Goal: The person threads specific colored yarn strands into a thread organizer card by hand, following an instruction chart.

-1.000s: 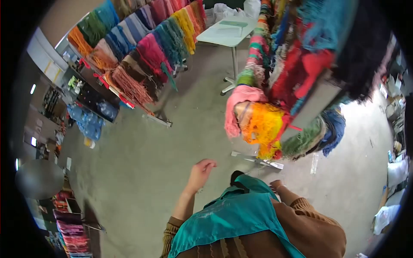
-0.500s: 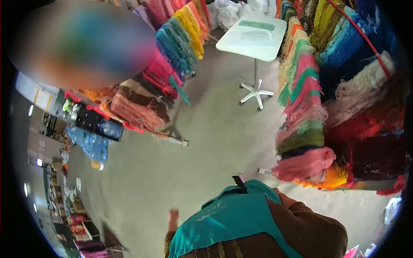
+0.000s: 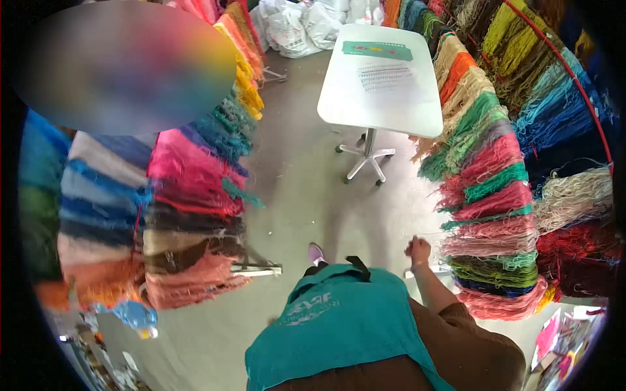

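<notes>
My right hand (image 3: 418,251) hangs ahead of my body with curled fingers, close to the left ends of the pink yarn skeins (image 3: 489,226) on the right rack. Whatever those fingers hold, if anything, is too small to make out. Only a small blurred patch of my left hand (image 3: 272,320) shows at the left edge of my teal apron (image 3: 345,306); its fingers are hidden. Ahead stands a white wheeled table (image 3: 381,107), bearing a printed sheet (image 3: 386,77) and a green strip (image 3: 377,50) with coloured marks.
Hanging skeins line both sides: pink ones (image 3: 186,166) on the left, green ones (image 3: 479,124) on the right. Rack feet (image 3: 257,270) jut into the aisle. White plastic bags (image 3: 293,29) lie behind the table. Blue plastic bottles (image 3: 135,314) stand at lower left.
My view has advanced between the racks, and the white table looks nearer. My right hand has come out ahead of my body; my left hand has dropped back behind the apron's edge.
</notes>
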{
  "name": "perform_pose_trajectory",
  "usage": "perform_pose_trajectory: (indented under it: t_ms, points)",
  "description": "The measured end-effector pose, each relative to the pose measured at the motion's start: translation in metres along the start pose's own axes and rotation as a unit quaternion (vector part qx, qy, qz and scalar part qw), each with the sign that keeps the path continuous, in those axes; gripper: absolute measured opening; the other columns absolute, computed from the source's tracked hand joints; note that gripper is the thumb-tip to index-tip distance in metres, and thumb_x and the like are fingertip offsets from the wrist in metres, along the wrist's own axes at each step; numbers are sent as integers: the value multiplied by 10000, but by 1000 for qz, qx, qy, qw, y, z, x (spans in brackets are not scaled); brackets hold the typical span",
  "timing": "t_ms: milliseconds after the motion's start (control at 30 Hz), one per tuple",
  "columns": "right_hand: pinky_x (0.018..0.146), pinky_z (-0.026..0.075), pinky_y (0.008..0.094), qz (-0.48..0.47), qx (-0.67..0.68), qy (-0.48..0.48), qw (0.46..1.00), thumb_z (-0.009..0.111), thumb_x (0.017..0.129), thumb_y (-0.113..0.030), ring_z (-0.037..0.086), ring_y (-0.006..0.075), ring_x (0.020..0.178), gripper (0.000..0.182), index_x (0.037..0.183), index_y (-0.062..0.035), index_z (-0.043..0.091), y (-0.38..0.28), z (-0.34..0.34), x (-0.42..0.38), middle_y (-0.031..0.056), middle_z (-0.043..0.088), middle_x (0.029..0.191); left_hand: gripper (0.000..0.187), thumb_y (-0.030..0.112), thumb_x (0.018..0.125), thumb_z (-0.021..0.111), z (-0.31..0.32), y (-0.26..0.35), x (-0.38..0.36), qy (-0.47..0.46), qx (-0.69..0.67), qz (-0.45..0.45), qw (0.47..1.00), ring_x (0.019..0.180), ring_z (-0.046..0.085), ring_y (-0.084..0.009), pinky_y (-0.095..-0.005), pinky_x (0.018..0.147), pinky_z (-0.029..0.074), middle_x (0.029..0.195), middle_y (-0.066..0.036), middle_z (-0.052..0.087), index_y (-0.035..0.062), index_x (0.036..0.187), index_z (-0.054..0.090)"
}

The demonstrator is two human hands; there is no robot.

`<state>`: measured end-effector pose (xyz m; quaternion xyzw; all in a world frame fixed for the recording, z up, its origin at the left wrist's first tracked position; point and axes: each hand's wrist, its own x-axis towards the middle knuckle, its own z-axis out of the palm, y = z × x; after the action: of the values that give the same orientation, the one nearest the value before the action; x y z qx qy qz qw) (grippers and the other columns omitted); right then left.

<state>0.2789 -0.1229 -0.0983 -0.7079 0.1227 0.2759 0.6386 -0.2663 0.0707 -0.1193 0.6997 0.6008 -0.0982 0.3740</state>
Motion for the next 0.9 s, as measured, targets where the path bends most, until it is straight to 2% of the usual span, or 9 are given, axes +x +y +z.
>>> perform_pose_trajectory:
  t_ms: [100, 167, 233, 367, 400, 500, 533, 733, 900]
  points:
    - [430, 424, 277, -135, 3, 24, 991, 563, 923, -200, 517, 132, 464, 293, 727, 17, 565, -115, 106, -23, 61, 526, 562, 281, 312, 918, 508, -123, 124, 149, 85, 30, 203, 975, 827, 603, -401, -500, 698, 472, 882, -182, 629, 44, 929, 591]
    - [500, 440, 248, -210, 24, 8, 977, 571, 923, -176, 540, 112, 528, 256, 753, 15, 580, -177, 161, -34, 47, 552, 590, 305, 282, 916, 541, -207, 268, 206, 62, -18, 326, 943, 870, 631, -384, -441, 756, 504, 959, -208, 650, 24, 1065, 605]
    - [563, 463, 233, -262, 33, 9, 964, 565, 924, -140, 565, 103, 584, 207, 789, 14, 597, -223, 206, -37, 45, 588, 645, 332, 210, 896, 589, -267, 407, 229, 14, -23, 401, 916, 950, 642, -296, -363, 825, 499, 1039, -172, 652, -3, 1150, 585]
    - [658, 504, 265, -407, -87, 115, 902, 607, 886, -103, 624, 163, 715, 92, 894, -16, 637, -272, 279, -18, 85, 650, 793, 354, 200, 885, 602, -297, 595, 292, -23, 28, 558, 829, 1058, 576, -345, -398, 904, 461, 1137, -194, 598, 18, 1184, 543]
    - [760, 510, 333, -418, -153, 136, 885, 649, 826, -88, 628, 253, 865, 144, 962, -42, 638, -279, 291, -10, 105, 655, 910, 373, 206, 875, 614, -296, 630, 307, -19, 53, 589, 806, 1074, 558, -351, -408, 914, 452, 1162, -190, 583, 30, 1194, 537]
    - [868, 475, 399, -497, -252, 179, 811, 678, 767, -102, 576, 324, 1024, 250, 1009, -60, 627, -308, 327, 16, 114, 636, 1013, 399, 216, 849, 636, -289, 718, 330, 12, 125, 637, 761, 1084, 536, -362, -423, 929, 436, 1172, -185, 563, 46, 1195, 533]
    - [948, 419, 435, -484, -275, 168, 814, 704, 719, -135, 521, 343, 1119, 353, 1052, -65, 609, -315, 337, 24, 110, 608, 1095, 405, 214, 841, 642, -287, 738, 338, -1, 118, 646, 754, 1079, 538, -361, -423, 924, 439, 1169, -182, 562, 48, 1194, 532]
    - [1016, 347, 478, -386, -361, 215, 821, 734, 696, -195, 472, 332, 1186, 496, 1149, -73, 573, -341, 390, 53, 97, 558, 1178, 460, 224, 812, 677, -269, 832, 424, -12, 111, 706, 699, 1080, 537, -360, -418, 907, 448, 1168, -187, 557, 25, 1197, 523]
    - [1015, 351, 482, -326, -399, 262, 816, 744, 685, -206, 475, 315, 1189, 526, 1162, -70, 571, -348, 408, 63, 98, 556, 1169, 572, 278, 778, 724, -249, 935, 464, -1, 236, 712, 661, 1118, 524, -347, -420, 906, 450, 1199, -206, 541, -21, 1213, 504]
